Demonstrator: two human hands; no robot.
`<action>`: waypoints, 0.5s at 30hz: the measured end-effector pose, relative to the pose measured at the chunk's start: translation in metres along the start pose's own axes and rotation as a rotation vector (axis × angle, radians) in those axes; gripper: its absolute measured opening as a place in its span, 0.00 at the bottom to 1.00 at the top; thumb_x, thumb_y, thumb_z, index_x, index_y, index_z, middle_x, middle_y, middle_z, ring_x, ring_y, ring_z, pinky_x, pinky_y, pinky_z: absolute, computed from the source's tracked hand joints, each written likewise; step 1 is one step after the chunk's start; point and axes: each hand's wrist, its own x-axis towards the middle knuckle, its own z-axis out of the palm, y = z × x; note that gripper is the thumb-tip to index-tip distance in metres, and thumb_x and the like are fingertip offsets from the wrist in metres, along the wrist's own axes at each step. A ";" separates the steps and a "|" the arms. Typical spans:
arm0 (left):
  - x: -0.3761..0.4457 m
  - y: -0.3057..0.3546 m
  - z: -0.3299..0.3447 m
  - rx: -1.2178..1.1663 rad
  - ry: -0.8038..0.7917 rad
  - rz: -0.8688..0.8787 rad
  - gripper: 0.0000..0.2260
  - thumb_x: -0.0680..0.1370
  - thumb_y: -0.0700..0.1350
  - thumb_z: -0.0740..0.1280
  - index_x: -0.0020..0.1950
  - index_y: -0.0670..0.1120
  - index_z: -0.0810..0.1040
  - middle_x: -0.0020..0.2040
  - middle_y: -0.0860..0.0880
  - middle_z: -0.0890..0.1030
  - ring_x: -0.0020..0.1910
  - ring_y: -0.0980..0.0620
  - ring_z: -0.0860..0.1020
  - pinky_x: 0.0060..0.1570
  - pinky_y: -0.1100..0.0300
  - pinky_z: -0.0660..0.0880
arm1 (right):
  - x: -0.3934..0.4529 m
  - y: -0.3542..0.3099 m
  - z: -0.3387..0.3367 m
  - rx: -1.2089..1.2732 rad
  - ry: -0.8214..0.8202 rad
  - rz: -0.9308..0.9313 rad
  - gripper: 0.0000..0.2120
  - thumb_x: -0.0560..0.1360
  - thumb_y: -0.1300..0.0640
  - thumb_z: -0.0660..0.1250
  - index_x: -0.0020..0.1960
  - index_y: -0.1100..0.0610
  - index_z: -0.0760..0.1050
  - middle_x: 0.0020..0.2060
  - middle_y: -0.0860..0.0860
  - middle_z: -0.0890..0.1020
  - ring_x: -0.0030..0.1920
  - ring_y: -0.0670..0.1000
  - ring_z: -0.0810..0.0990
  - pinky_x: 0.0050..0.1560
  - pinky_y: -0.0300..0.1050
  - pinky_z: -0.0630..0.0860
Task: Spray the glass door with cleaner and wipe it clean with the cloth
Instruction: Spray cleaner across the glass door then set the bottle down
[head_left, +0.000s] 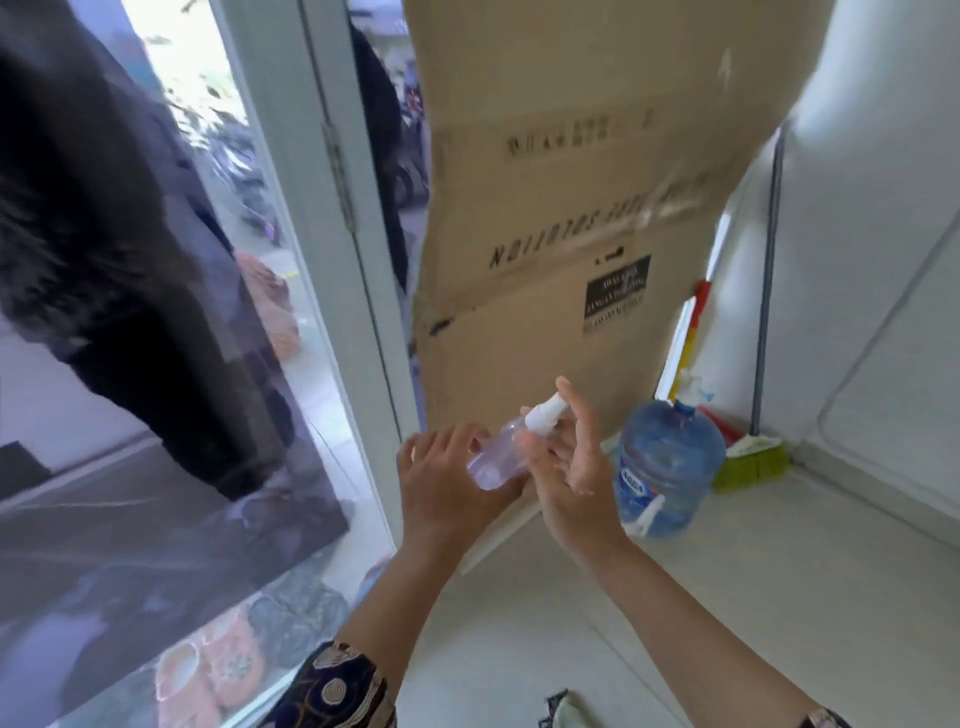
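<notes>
A small clear spray bottle (491, 457) with a white nozzle and pale liquid lies between both hands at mid-frame. My left hand (447, 480) cups the bottle's body from below with curled fingers. My right hand (569, 457) holds the neck just under the white nozzle, its index finger raised straight beside the spray head. The glass door (171, 364) fills the left side, with a white frame and a dark reflection in it. A bit of cloth (563, 709) lies on the floor at the bottom edge, mostly cut off.
A large cardboard sheet (561, 234) leans against the wall behind the hands. A blue water jug (667, 467) stands on the tiled floor to the right, with a green broom (753, 460) in the corner beside it. White wall on the right.
</notes>
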 end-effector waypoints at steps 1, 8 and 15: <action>0.005 0.003 -0.015 0.013 0.019 0.021 0.22 0.58 0.55 0.79 0.44 0.45 0.79 0.40 0.49 0.81 0.41 0.46 0.78 0.51 0.48 0.70 | 0.004 -0.012 0.004 0.021 -0.019 -0.017 0.23 0.74 0.50 0.63 0.64 0.32 0.60 0.54 0.47 0.79 0.54 0.45 0.79 0.52 0.35 0.75; 0.032 0.012 -0.113 0.144 0.212 0.064 0.22 0.55 0.53 0.81 0.40 0.43 0.79 0.37 0.50 0.81 0.37 0.47 0.79 0.49 0.39 0.72 | 0.027 -0.093 0.050 0.192 -0.144 -0.152 0.20 0.75 0.52 0.60 0.64 0.37 0.61 0.56 0.49 0.79 0.57 0.45 0.78 0.55 0.35 0.74; 0.046 0.000 -0.191 0.236 0.397 0.070 0.21 0.60 0.58 0.73 0.39 0.42 0.79 0.34 0.51 0.79 0.37 0.48 0.78 0.56 0.46 0.68 | 0.041 -0.147 0.114 0.289 -0.272 -0.234 0.30 0.70 0.52 0.68 0.64 0.31 0.58 0.55 0.52 0.79 0.54 0.47 0.79 0.57 0.44 0.74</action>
